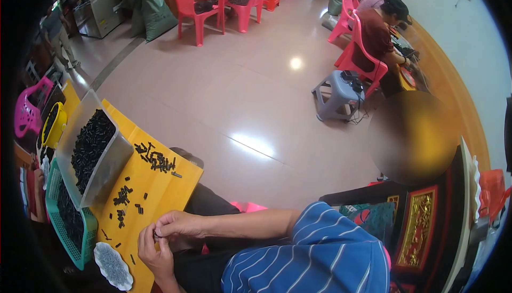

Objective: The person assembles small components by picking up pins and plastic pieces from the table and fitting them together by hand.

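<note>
Over the near edge of the yellow table (178, 183), my left hand (154, 258) and my right hand (178, 223) meet. Their fingers pinch a small dark piece (157, 235), mostly covered by the fingertips. Small black tube-like pieces (121, 196) lie scattered on the tabletop beyond my hands. A larger cluster of longer black pieces (156, 159) lies toward the far corner. Left of my hands, a white scalloped dish (99, 250) holds many tiny silvery parts, too small to make out.
A translucent bin (114, 151) of black pieces stands on the table, beside a green basket (88, 239) and a yellow basket (64, 113). Across the floor are a grey stool (341, 87) with black devices and cables, pink chairs (197, 13), and a seated person (373, 29) at another table.
</note>
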